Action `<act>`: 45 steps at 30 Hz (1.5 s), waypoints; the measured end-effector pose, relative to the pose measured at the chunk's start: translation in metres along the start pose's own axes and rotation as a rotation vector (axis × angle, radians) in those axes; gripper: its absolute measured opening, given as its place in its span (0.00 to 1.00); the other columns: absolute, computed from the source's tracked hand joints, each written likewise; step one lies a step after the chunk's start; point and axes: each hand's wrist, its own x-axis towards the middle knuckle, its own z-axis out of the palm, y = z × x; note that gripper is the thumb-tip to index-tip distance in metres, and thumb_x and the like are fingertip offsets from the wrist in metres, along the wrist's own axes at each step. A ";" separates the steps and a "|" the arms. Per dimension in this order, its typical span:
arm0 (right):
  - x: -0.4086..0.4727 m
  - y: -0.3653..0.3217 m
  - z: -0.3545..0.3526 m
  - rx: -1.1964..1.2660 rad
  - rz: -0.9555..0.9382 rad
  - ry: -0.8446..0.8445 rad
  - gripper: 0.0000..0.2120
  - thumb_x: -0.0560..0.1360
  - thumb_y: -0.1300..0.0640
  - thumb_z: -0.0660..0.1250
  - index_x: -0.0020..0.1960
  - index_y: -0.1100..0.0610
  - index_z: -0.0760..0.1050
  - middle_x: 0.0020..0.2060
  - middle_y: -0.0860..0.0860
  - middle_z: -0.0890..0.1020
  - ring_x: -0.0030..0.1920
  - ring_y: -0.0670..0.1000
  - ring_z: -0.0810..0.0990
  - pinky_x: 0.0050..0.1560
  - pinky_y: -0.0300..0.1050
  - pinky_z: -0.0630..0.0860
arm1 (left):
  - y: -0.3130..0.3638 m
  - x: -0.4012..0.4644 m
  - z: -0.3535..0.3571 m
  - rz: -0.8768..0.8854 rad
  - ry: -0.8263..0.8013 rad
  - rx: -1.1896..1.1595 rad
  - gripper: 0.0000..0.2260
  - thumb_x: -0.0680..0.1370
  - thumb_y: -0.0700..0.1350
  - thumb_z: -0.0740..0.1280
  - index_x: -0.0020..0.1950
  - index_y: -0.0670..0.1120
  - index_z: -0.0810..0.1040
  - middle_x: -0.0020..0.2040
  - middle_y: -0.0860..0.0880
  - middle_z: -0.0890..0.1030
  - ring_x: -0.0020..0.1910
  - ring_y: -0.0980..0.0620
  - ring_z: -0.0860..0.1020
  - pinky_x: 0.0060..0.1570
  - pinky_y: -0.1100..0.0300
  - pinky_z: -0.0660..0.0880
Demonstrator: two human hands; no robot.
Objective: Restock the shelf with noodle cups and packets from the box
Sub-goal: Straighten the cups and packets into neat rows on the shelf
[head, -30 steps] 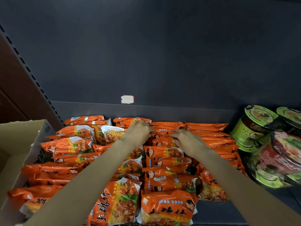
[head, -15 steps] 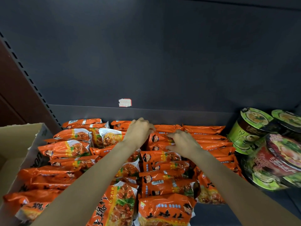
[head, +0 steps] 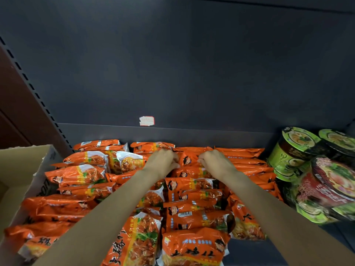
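Several rows of orange noodle packets point(head: 76, 174) fill the dark shelf point(head: 247, 252). Both my arms reach to the back of the middle rows. My left hand point(head: 163, 162) and my right hand point(head: 215, 163) each grip a side of one orange packet point(head: 189, 159) that stands at the back of the row, fingers curled over its edges. Green noodle cups point(head: 292, 148) and a red noodle cup point(head: 332, 181) are stacked at the right. The cardboard box point(head: 17, 169) sits at the left edge.
The shelf's dark back panel point(head: 172, 73) carries a small white and red price label point(head: 147, 120). A perforated upright point(head: 38, 96) borders the shelf on the left. A strip of bare shelf floor shows at the front right.
Both hands have moved slightly further back along the middle row and closed in on the rear packet, which now stands more upright between them.
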 end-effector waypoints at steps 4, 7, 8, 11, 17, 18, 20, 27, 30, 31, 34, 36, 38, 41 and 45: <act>-0.003 0.011 -0.001 0.085 0.048 0.043 0.15 0.80 0.57 0.59 0.35 0.57 0.71 0.32 0.52 0.75 0.37 0.54 0.77 0.40 0.46 0.71 | 0.012 0.005 -0.003 0.011 0.129 -0.011 0.06 0.79 0.44 0.64 0.48 0.46 0.80 0.44 0.48 0.81 0.45 0.49 0.80 0.43 0.57 0.76; -0.007 0.019 -0.002 0.223 0.029 0.147 0.12 0.78 0.58 0.63 0.61 0.55 0.75 0.54 0.54 0.79 0.55 0.55 0.78 0.55 0.48 0.75 | 0.013 0.016 -0.012 0.020 0.204 -0.124 0.07 0.79 0.42 0.63 0.53 0.46 0.80 0.48 0.47 0.83 0.45 0.49 0.81 0.47 0.54 0.78; -0.010 0.020 -0.003 0.297 0.008 0.184 0.22 0.77 0.58 0.65 0.70 0.50 0.67 0.60 0.51 0.76 0.59 0.51 0.77 0.60 0.47 0.75 | 0.014 0.019 -0.014 0.038 0.174 -0.126 0.07 0.79 0.42 0.62 0.53 0.46 0.80 0.49 0.47 0.83 0.46 0.48 0.81 0.48 0.53 0.78; -0.011 0.020 -0.006 0.365 -0.069 0.198 0.32 0.76 0.56 0.66 0.74 0.40 0.57 0.60 0.45 0.73 0.56 0.46 0.76 0.58 0.43 0.75 | 0.017 0.024 -0.014 0.121 0.083 -0.097 0.09 0.80 0.39 0.60 0.55 0.45 0.80 0.54 0.45 0.82 0.50 0.48 0.80 0.52 0.53 0.77; -0.003 0.026 0.003 0.208 -0.027 0.241 0.08 0.78 0.55 0.63 0.56 0.54 0.74 0.41 0.48 0.80 0.38 0.47 0.78 0.39 0.43 0.76 | 0.016 0.013 -0.006 0.128 0.202 -0.217 0.07 0.76 0.44 0.68 0.54 0.48 0.76 0.49 0.52 0.78 0.47 0.54 0.78 0.47 0.64 0.75; -0.002 0.025 0.004 0.181 -0.011 0.239 0.08 0.79 0.56 0.62 0.57 0.55 0.74 0.41 0.50 0.81 0.37 0.48 0.79 0.39 0.46 0.77 | 0.013 0.010 -0.006 0.111 0.216 -0.237 0.08 0.74 0.45 0.70 0.51 0.48 0.75 0.46 0.53 0.77 0.44 0.56 0.76 0.44 0.65 0.74; -0.001 0.025 0.007 0.156 0.008 0.225 0.10 0.79 0.57 0.62 0.60 0.53 0.72 0.39 0.52 0.81 0.36 0.49 0.79 0.39 0.48 0.79 | 0.004 0.004 -0.006 0.092 0.124 -0.208 0.07 0.73 0.47 0.71 0.47 0.48 0.75 0.44 0.53 0.78 0.41 0.57 0.76 0.41 0.66 0.73; -0.001 0.024 0.005 0.110 -0.087 0.197 0.12 0.78 0.55 0.63 0.61 0.48 0.75 0.53 0.51 0.81 0.49 0.51 0.80 0.51 0.47 0.78 | -0.004 0.002 -0.002 0.176 -0.042 0.021 0.04 0.75 0.47 0.69 0.48 0.48 0.80 0.49 0.52 0.82 0.46 0.54 0.79 0.50 0.60 0.76; -0.001 0.022 0.002 0.157 -0.066 0.196 0.11 0.79 0.52 0.62 0.55 0.55 0.79 0.50 0.51 0.80 0.50 0.51 0.79 0.51 0.46 0.75 | -0.001 0.003 -0.003 0.190 0.021 0.037 0.03 0.78 0.43 0.65 0.49 0.47 0.78 0.50 0.49 0.80 0.48 0.51 0.78 0.50 0.57 0.76; 0.000 0.024 0.003 0.164 -0.048 0.185 0.10 0.79 0.54 0.62 0.52 0.56 0.80 0.47 0.52 0.81 0.48 0.52 0.79 0.50 0.45 0.75 | -0.002 0.004 -0.005 0.177 0.047 -0.004 0.03 0.78 0.42 0.64 0.49 0.46 0.77 0.50 0.48 0.80 0.47 0.50 0.78 0.48 0.55 0.76; 0.000 0.032 0.008 0.083 -0.008 0.115 0.11 0.79 0.57 0.61 0.49 0.60 0.81 0.49 0.55 0.80 0.50 0.54 0.79 0.51 0.43 0.73 | -0.004 0.009 -0.012 0.157 0.143 -0.108 0.02 0.79 0.40 0.61 0.49 0.44 0.74 0.46 0.46 0.79 0.42 0.48 0.78 0.44 0.51 0.77; -0.002 0.034 0.008 0.038 -0.010 0.130 0.12 0.79 0.57 0.61 0.54 0.60 0.80 0.54 0.54 0.76 0.55 0.52 0.77 0.58 0.44 0.72 | -0.002 0.013 -0.015 0.158 0.146 -0.125 0.03 0.79 0.39 0.61 0.48 0.45 0.74 0.45 0.47 0.80 0.40 0.49 0.78 0.44 0.51 0.77; -0.007 0.029 0.002 0.060 -0.043 0.170 0.15 0.79 0.53 0.60 0.64 0.56 0.75 0.57 0.51 0.74 0.59 0.49 0.73 0.61 0.43 0.71 | 0.003 0.016 -0.015 0.168 0.129 -0.164 0.04 0.79 0.39 0.62 0.47 0.46 0.76 0.44 0.47 0.81 0.40 0.49 0.79 0.44 0.51 0.78; -0.011 0.017 -0.006 0.000 -0.139 0.145 0.19 0.77 0.48 0.63 0.67 0.50 0.71 0.56 0.49 0.76 0.58 0.49 0.72 0.60 0.44 0.71 | 0.012 0.017 -0.011 0.185 0.146 -0.239 0.03 0.78 0.40 0.65 0.48 0.45 0.78 0.44 0.47 0.82 0.42 0.50 0.80 0.47 0.54 0.78; -0.009 0.006 -0.004 0.029 -0.046 0.158 0.11 0.77 0.57 0.65 0.59 0.52 0.78 0.53 0.52 0.81 0.53 0.53 0.79 0.53 0.47 0.75 | 0.005 0.012 -0.009 0.088 0.076 -0.371 0.11 0.74 0.44 0.71 0.54 0.43 0.77 0.46 0.48 0.81 0.45 0.53 0.80 0.50 0.61 0.77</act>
